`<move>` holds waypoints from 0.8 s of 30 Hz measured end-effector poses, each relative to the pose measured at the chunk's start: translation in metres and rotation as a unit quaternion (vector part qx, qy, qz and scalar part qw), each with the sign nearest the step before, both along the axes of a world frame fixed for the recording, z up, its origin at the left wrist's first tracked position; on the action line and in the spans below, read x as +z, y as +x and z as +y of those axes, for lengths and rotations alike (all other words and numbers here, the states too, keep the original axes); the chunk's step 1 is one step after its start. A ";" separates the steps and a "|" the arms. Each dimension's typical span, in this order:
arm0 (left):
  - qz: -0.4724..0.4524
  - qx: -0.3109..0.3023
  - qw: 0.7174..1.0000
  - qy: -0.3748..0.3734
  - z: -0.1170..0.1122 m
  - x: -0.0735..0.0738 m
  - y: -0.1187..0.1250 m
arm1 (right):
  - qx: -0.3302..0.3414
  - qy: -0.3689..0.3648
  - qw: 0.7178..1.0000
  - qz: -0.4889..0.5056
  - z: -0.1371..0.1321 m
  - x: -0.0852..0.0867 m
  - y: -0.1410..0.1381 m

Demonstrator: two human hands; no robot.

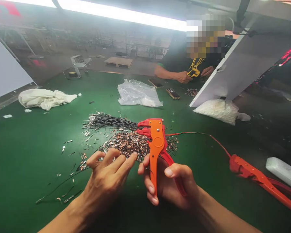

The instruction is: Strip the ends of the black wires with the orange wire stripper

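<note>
My right hand [168,184] grips the handles of an orange wire stripper [156,137], held upright with its jaws pointing left over a pile of copper-tipped wire scraps [128,144]. My left hand [108,174] reaches to the pile's near edge, fingers spread and touching the scraps; a thin black wire [60,184] runs under it, and whether the fingers pinch it cannot be told. Behind the pile lies a bundle of black wires [109,122].
A second orange tool [257,176] with a red wire [208,136] lies at the right beside a white block [283,171]. Farther back lie a white cloth [45,98], plastic bags [138,94], two phones [173,94], a slanted white board [242,64]. A person sits across the green table [26,155].
</note>
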State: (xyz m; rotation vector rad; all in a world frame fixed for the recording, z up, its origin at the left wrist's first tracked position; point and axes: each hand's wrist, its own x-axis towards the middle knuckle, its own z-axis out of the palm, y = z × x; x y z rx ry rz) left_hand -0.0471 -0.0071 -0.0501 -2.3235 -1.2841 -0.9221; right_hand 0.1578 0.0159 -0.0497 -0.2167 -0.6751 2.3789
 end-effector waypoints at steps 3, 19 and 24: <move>-0.014 -0.021 1.000 0.001 0.000 0.000 0.000 | 0.016 -0.004 1.000 0.001 0.001 -0.001 0.001; -0.078 0.069 0.983 0.152 0.004 0.016 -0.024 | 0.080 0.048 0.994 -0.051 -0.007 -0.013 0.009; -0.086 0.076 0.979 0.168 0.006 0.018 -0.024 | 0.067 0.024 0.996 -0.052 -0.008 -0.016 0.014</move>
